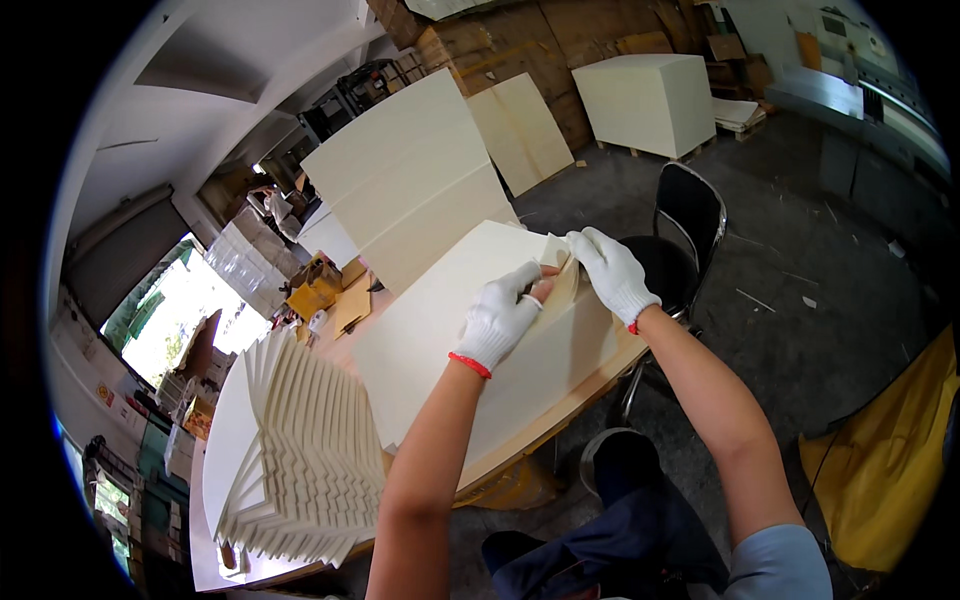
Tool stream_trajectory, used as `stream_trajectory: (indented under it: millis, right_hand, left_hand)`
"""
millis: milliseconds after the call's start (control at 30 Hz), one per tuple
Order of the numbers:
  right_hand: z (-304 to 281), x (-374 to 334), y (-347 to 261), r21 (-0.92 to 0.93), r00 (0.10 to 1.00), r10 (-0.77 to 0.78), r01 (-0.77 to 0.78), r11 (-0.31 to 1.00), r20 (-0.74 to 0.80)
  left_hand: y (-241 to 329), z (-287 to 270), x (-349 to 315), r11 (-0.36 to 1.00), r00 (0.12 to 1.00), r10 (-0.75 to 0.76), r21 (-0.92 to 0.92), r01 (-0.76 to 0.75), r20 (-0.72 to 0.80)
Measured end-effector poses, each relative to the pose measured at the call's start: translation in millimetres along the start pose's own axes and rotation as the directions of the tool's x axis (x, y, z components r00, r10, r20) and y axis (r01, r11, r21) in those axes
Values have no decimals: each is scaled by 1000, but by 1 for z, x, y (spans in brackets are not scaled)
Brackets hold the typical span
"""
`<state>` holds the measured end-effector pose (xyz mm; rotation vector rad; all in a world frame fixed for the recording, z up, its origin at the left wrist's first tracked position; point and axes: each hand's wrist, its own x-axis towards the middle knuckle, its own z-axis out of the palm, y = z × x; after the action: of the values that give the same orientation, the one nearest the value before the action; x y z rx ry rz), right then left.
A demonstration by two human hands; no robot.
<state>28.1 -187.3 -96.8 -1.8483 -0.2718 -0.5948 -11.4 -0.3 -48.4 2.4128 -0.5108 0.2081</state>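
A large cream cardboard sheet (430,325) lies on the table in front of me, its far right end bent up into a narrow flap (566,290). My right hand (612,270), in a white knitted glove with a red cuff, is closed on the top corner of that flap. My left hand (498,318), gloved the same way but with bare fingertips showing, has its thumb and fingers curled at the flap's inner side and pinches it. Left of the sheet, a stack of zigzag-folded cardboard pieces (310,450) sits on the table.
The wooden table (540,445) has a curved near edge. Tall cardboard sheets (405,180) stand beyond it. A black chair (688,225) is at the right, and a pale pallet stack (645,105) stands farther back. Yellow cloth (890,460) hangs at the lower right.
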Motion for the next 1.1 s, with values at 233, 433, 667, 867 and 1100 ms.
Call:
stream_trajectory:
  millis: [233, 433, 667, 867, 1100]
  right_hand:
    - [4, -2, 7, -22, 1000, -21, 20, 1000, -13]
    - [4, -5, 6, -25, 999, -18, 18, 1000, -29]
    - [4, -4, 6, -104, 1000, -17, 17, 994, 2]
    - [6, -4, 8, -143, 999, -28, 25, 989, -22]
    - [4, -6, 4, -118, 1000, -15, 12, 993, -27]
  left_hand:
    - [1, 1, 3, 999, 999, -37, 39, 37, 3]
    - [6, -2, 0, 995, 999, -47, 84, 46, 12]
    - [4, 0, -3, 1000, 998, 26, 8, -26, -63]
    - [8, -1, -2, 998, 1000, -10, 64, 9, 20]
    - [12, -1, -4, 995, 999, 31, 100, -30, -10]
